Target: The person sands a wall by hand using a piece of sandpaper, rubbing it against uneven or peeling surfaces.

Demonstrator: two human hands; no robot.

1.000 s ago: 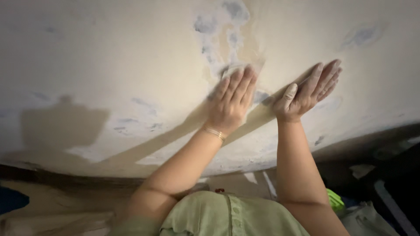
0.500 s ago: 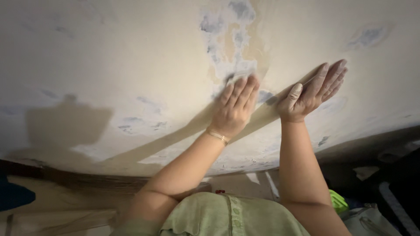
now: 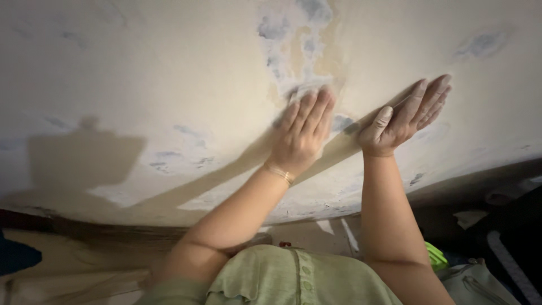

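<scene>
Left hand: the left hand (image 3: 302, 135) lies palm-down and flat on the wall (image 3: 169, 73), fingers straight and close together, gripping nothing; its fingertips rest at the lower edge of the peeled patch (image 3: 305, 51).
Right hand: the right hand (image 3: 403, 118) is spread open too, held edge-on just right of the left one, thumb up, palm turned toward the left; its little-finger side appears to meet the wall, and it holds nothing.
Wall: a pale cream plastered surface fills most of the view, far from the body, with scattered grey-blue flaking spots.
Peeled patch: grey, blue and tan blotches run from the top edge down to the left hand's fingertips.
Bracelet: a thin gold bracelet (image 3: 279, 172) circles the left wrist.
Shadows: a dark blocky shadow (image 3: 84, 158) sits on the wall at the left; arm shadows slant beneath both hands.
Clothing: a light green buttoned garment (image 3: 293, 279) shows at the near edge.
Near right: a pale bag (image 3: 480, 282) and a bright green scrap (image 3: 435, 257) lie low in the dark corner.
</scene>
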